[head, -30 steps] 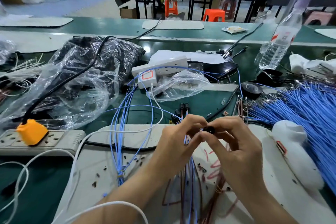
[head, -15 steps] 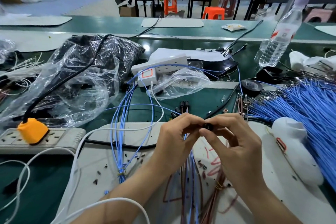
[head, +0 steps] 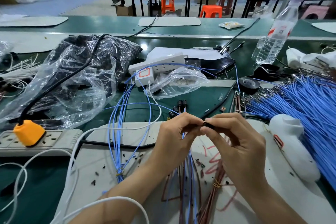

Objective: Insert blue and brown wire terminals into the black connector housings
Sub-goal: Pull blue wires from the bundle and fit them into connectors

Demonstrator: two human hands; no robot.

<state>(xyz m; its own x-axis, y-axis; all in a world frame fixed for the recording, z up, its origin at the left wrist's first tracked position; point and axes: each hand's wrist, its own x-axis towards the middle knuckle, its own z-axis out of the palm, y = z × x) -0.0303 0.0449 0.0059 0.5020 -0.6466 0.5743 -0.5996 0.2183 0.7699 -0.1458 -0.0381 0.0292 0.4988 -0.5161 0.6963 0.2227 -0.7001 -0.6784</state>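
My right hand [head: 238,143] pinches a small black connector housing [head: 207,124] between thumb and forefinger. My left hand [head: 177,136] meets it fingertip to fingertip and pinches wires whose ends are hidden by the fingers. Blue and brown wires [head: 189,172] hang down from under both hands. Several finished black housings [head: 180,104] on brown wires lie just beyond my hands. A big bundle of blue wires [head: 298,100] fans out at the right, and a looped bunch of blue wires [head: 120,129] lies to the left.
A grey power strip [head: 60,138] with an orange plug [head: 29,132] sits at the left. Clear plastic bags [head: 72,78] are heaped behind it. A roll of black tape [head: 248,83], a water bottle [head: 276,36] and a white glove-like object [head: 291,143] are at the right.
Both hands have stayed together over the pad, rising very slightly. The black housing remains pinched in the right fingers.
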